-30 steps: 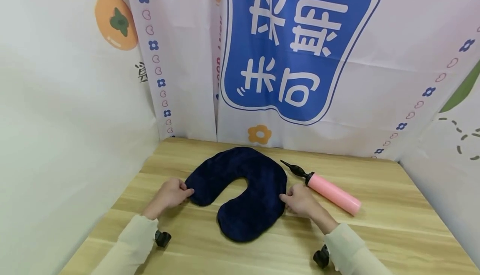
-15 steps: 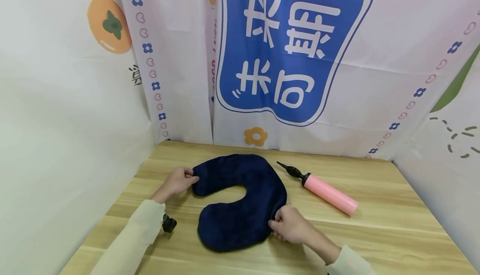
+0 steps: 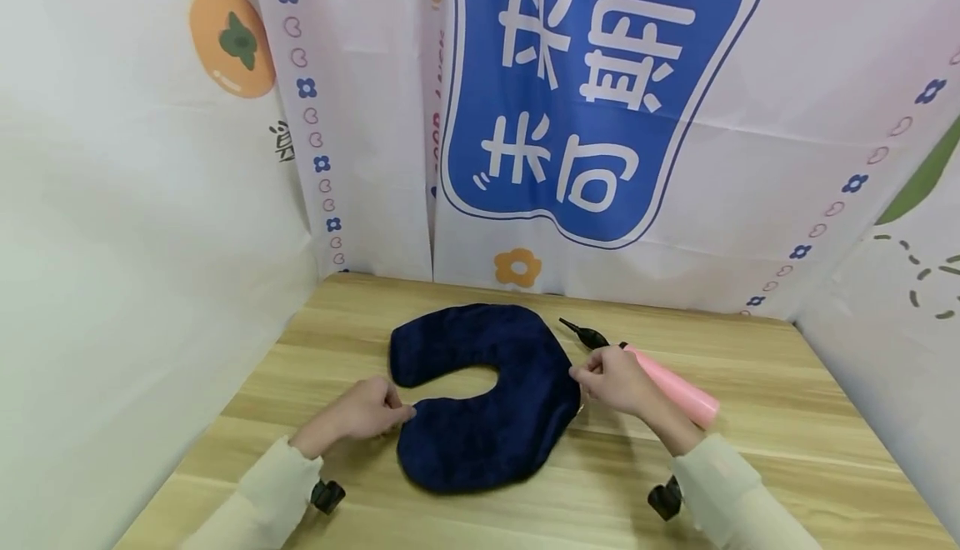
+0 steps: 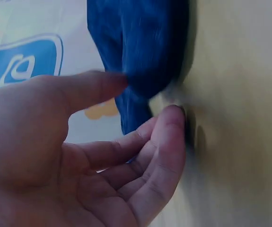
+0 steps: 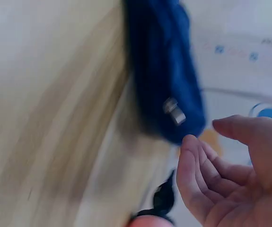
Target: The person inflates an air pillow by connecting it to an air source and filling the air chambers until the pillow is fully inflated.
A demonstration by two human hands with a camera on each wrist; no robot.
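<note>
A dark navy U-shaped neck pillow [image 3: 525,383] lies flat on the table, its opening facing left. Close to the end of its nearer arm is my left hand [image 3: 367,408]; in the left wrist view the thumb touches the pillow's blurred edge while the bent fingers stay apart from the thumb. My right hand [image 3: 615,379] is at the pillow's rounded right side. In the right wrist view its thumb and fingertips are parted, with the fingertips at the pillow's edge beside a metal zipper pull [image 5: 174,112].
A pink hand pump [image 3: 675,387] with a black nozzle [image 3: 585,335] lies to the right, partly behind my right hand. The wooden table [image 3: 787,450] meets a printed cloth [image 3: 375,158] at the back and white walls at the sides.
The pillow first turned so its opening faces left. My left hand has left the farther arm and come to the nearer one. My right hand has moved up along the right edge.
</note>
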